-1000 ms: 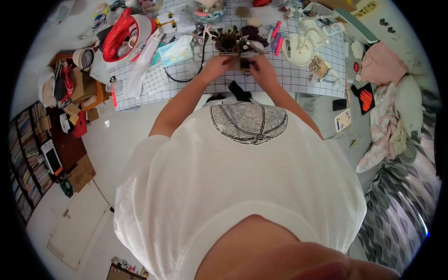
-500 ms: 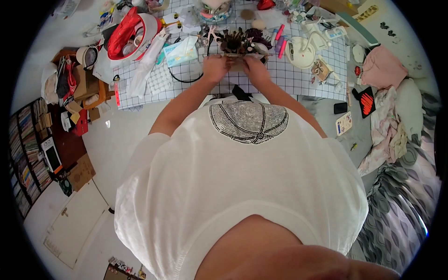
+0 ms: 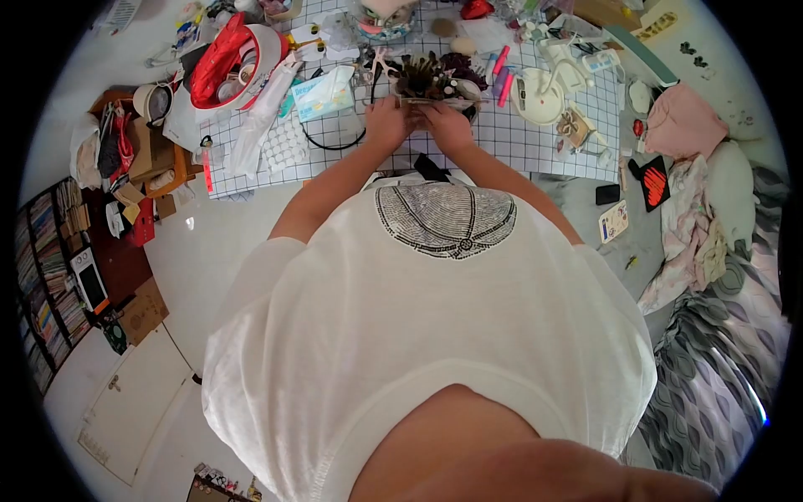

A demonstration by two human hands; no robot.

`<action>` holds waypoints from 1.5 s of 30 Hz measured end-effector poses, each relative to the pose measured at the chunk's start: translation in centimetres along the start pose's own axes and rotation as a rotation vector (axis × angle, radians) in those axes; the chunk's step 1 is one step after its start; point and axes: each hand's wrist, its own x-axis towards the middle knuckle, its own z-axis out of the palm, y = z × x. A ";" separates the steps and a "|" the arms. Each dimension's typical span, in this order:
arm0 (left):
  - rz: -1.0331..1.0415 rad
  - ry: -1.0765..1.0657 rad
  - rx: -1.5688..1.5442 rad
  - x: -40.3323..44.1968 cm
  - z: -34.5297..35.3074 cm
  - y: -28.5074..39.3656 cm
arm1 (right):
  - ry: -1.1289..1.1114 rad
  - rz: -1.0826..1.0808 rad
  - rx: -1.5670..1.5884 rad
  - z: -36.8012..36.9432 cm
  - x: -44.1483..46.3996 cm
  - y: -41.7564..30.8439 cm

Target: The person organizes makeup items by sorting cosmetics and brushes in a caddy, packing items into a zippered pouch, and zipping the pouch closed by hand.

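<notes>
Head view: what's obscured?

"Most fingertips. L hand point(image 3: 388, 123) & R hand point(image 3: 447, 127) cover much of the holder point(image 3: 456, 103); only its pale upper edge shows clearly. Contents: dark brush-like bunch point(image 3: 423, 77), indiv. pcs blurred."

"Grip?"

"Can't tell if clamped or just resting. Hands nearly together, backs up, fingers bent in at holder's near side."

"Arms?"

"Both fwd, forearms point(image 3: 330, 184) converging twd midline."

"Holder posn?"

"Near-edge side of gridded table point(image 3: 510, 138), abt centre; base hidden, contact unclear. Blk cable point(image 3: 326, 148) by L wrist, tissue pack point(image 3: 324, 94) beyond, print illegible. Pink tube point(image 3: 501, 60) to R. Table's far end cut off."
</notes>
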 end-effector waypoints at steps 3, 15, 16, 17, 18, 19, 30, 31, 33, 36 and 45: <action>0.068 -0.027 -0.011 -0.4 -0.3 -0.7 | -0.070 -0.013 -0.076 0.1 0.6 -0.3; -0.013 0.071 -0.165 -1.7 0.9 -0.9 | -0.185 -0.087 -0.064 1.1 1.4 -0.3; -0.007 0.110 -0.162 -1.6 1.5 -1.0 | -0.198 -0.072 -0.093 1.0 1.4 -0.5; -0.001 0.149 -0.158 -1.5 1.9 -1.2 | -0.229 -0.016 -0.074 1.1 1.3 -0.3; -0.007 0.128 -0.150 -1.3 1.8 -1.1 | -0.260 0.039 -0.055 1.1 1.0 -0.2; -0.014 0.108 -0.142 -1.1 1.6 -1.1 | -0.292 0.094 -0.037 1.1 0.8 0.1; -0.015 0.077 -0.151 -0.6 0.0 -0.1 | -0.041 -0.090 -0.123 -0.2 -1.0 1.7; -0.012 0.087 -0.143 -0.6 0.3 -0.1 | -0.051 -0.102 -0.147 -0.3 -0.9 1.5; -0.022 0.087 -0.129 -0.2 0.4 0.0 | -0.178 -0.088 -0.230 0.5 -0.8 1.3; -0.030 0.092 -0.138 -0.2 0.0 0.5 | -0.117 -0.038 -0.150 1.1 -0.2 1.1; -0.087 -0.053 -0.087 0.5 0.0 0.0 | -0.222 0.011 -0.192 2.2 0.9 1.4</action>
